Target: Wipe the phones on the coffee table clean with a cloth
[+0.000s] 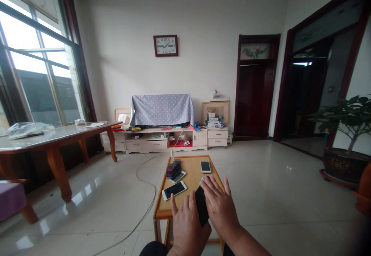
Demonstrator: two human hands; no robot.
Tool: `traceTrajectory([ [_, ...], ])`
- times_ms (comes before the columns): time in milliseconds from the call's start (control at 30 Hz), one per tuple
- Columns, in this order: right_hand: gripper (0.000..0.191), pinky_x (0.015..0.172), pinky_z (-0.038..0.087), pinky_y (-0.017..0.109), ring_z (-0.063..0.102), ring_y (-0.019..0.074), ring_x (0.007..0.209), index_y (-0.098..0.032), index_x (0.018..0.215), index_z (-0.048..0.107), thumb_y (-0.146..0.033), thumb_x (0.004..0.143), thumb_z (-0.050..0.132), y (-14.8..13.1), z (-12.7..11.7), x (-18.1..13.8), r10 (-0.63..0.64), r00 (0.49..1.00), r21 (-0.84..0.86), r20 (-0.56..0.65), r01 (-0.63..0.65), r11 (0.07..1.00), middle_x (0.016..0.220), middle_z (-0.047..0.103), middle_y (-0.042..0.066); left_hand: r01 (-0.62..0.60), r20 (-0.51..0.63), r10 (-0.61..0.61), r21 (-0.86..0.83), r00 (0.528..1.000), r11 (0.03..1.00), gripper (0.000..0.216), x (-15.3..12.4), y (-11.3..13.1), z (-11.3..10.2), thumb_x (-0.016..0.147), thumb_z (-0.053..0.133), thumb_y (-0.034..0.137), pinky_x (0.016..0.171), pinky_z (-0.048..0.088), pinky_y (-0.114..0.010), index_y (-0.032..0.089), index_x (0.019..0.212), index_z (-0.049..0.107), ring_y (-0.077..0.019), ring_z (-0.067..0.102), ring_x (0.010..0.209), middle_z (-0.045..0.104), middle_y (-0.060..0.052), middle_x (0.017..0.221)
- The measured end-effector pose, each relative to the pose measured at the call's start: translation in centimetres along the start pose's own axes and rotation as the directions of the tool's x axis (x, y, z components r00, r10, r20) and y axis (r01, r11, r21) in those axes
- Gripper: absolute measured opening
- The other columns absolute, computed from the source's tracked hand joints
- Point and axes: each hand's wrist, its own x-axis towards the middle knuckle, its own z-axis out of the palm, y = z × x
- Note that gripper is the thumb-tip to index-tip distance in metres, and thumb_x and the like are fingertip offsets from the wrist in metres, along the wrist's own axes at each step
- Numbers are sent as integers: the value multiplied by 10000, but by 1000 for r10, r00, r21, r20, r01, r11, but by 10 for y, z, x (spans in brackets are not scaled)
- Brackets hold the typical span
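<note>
My left hand (187, 219) and my right hand (220, 203) reach over the near end of a small wooden table (193, 167). A black phone-like slab (201, 205) stands between the two palms, pressed from both sides. The fingers of both hands are stretched out flat. A white phone (174, 190) lies face up just left of my left hand. Another white phone (205, 166) lies further back on the right. A third phone (178, 177) and a blurred dark object (173, 169) sit at the table's left middle.
A white cable (145, 186) curls over the tiled floor left of the table. A long wooden table (55, 134) stands at the left by the window. A low TV cabinet (165, 138) lines the far wall. A potted plant (346, 147) stands at the right.
</note>
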Motion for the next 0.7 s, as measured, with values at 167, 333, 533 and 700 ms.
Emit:
traceTrajectory([
  [167, 505, 1294, -46, 579, 499, 232, 1436, -221, 1481, 521, -84, 999, 461, -1, 3, -8, -174, 982, 23, 78, 173, 985, 1513, 566, 36, 22, -15, -22, 17, 1000, 1000, 594, 3, -5, 0, 788, 583, 247, 1291, -54, -591, 176, 1376, 543, -293, 641, 1242, 707, -123, 1294],
  [333, 509, 1285, 125, 617, 493, 260, 1440, -195, 1458, 546, -40, 983, 450, 2, 2, -21, -62, 997, -27, 35, 63, 998, 1486, 593, 77, 67, -10, -66, 45, 998, 997, 685, 5, -9, -1, 734, 619, 252, 1295, -12, -595, 116, 1396, 509, -305, 638, 1246, 707, -149, 1273],
  [533, 487, 1287, 104, 628, 508, 251, 1428, -214, 1452, 556, -71, 994, 469, 8, 0, -21, -115, 992, 13, 51, 114, 993, 1488, 596, 69, 65, 14, -65, 39, 998, 997, 678, 7, -9, -1, 755, 612, 294, 1293, -8, -608, 103, 1397, 503, -316, 615, 1274, 692, -167, 1299],
  [700, 437, 1222, 350, 560, 484, 283, 1446, -177, 1425, 596, -110, 1022, 441, 35, 2, 0, 16, 999, 68, 47, -19, 997, 1493, 587, 113, -74, 134, 74, 0, 988, 997, 803, 8, -7, -6, 612, 573, 186, 1280, -108, -606, 140, 1412, 513, -312, 612, 1225, 690, -137, 1264],
])
